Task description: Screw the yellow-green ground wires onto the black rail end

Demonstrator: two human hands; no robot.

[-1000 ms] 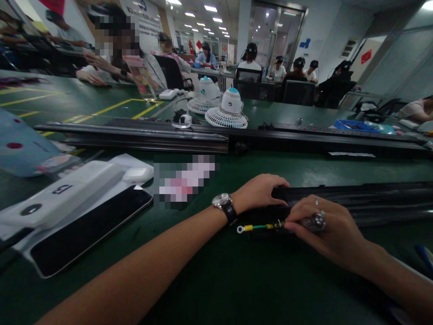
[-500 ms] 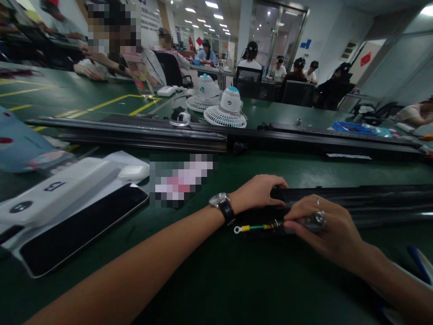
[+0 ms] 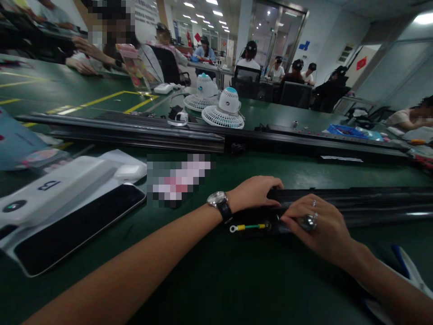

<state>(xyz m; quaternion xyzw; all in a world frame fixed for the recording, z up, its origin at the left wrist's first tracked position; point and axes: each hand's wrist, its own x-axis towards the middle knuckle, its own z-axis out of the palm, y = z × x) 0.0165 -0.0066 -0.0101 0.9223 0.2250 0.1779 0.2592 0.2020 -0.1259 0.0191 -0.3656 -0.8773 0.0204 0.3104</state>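
My left hand, with a watch on its wrist, is closed around the near left end of a long black metal profile. Its thumb and fingers grip the profile's edge. In my right hand is a short screwdriver with a clear grey handle, pinched and pointing left; the fingers hide much of it. Left of its tip, a green-and-yellow wire with a ring terminal sticks out from a screw on the profile. The screwdriver's tip looks apart from this screw.
A black phone, a white device and a white earbud case lie at left. Long dark profiles cross the table behind my hands. Two white fans stand beyond. A blue-and-white tool handle is at lower right. Several people sit farther back.
My right hand has drawn the screwdriver back from the screw at the wire, and its handle has tilted. My left hand keeps its hold. The whole view has shifted slightly.
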